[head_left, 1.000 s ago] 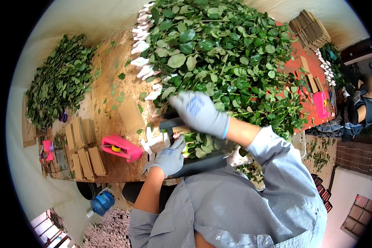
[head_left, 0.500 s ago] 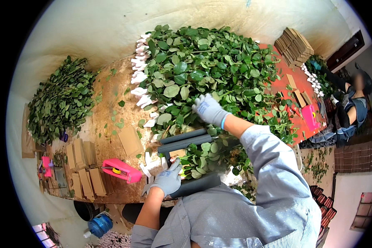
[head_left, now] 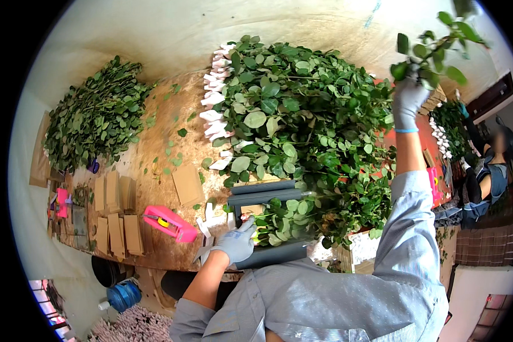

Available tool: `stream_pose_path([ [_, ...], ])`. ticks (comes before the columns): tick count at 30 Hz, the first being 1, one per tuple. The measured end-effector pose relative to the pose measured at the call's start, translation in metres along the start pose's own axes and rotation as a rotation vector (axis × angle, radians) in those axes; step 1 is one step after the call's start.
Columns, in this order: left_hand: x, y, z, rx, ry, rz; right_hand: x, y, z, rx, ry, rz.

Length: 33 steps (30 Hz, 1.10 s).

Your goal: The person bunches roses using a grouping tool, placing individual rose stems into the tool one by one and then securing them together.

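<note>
In a dark grey padded holder (head_left: 265, 195) before me lies a bunch of leafy rose stems (head_left: 290, 219), with a small cardboard piece (head_left: 252, 209) at its left end. My left hand (head_left: 233, 246), in a grey glove, has its fingers curled onto that end, beside a small reddish spot; the exact grip is partly hidden. Raised high at the far right, my gloved right hand (head_left: 409, 102) is closed around a leafy rose stem (head_left: 439, 54), foliage up. Behind the holder spreads a big heap of leafy stems (head_left: 313, 108), white-wrapped heads (head_left: 214, 119) along its left edge.
A pink stapler (head_left: 170, 223) and stacked cardboard pieces (head_left: 117, 236) lie left of the holder. Another leafy heap (head_left: 97, 117) stands at far left. Below the table edge is a blue water jug (head_left: 123, 294). A co-worker (head_left: 484, 176) is at the right.
My right hand has risen from the heap to the far right, now with a leafy stem in it. My left hand stays at the holder. The view has shifted slightly.
</note>
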<state>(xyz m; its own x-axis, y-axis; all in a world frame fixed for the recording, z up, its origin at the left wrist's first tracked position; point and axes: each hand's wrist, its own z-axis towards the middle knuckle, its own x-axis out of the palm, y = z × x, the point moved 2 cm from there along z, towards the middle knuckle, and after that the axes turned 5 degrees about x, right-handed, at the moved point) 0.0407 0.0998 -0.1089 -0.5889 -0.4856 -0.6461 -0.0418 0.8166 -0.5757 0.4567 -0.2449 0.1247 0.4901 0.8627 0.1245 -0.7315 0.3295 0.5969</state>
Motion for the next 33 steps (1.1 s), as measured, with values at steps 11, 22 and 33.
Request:
stream_pose_path([
  [11,-0.005,-0.005,-0.002,-0.027,0.016,0.02,0.08,0.099,-0.036,-0.744,0.499,-0.541],
  [22,0.002,-0.001,-0.003,0.019,-0.086,0.027,0.08,0.021,-0.272,-0.631,1.472,-0.686],
  [33,0.006,0.002,-0.003,0.057,-0.144,0.062,0.054,-0.076,-0.333,-0.22,1.68,-0.889],
])
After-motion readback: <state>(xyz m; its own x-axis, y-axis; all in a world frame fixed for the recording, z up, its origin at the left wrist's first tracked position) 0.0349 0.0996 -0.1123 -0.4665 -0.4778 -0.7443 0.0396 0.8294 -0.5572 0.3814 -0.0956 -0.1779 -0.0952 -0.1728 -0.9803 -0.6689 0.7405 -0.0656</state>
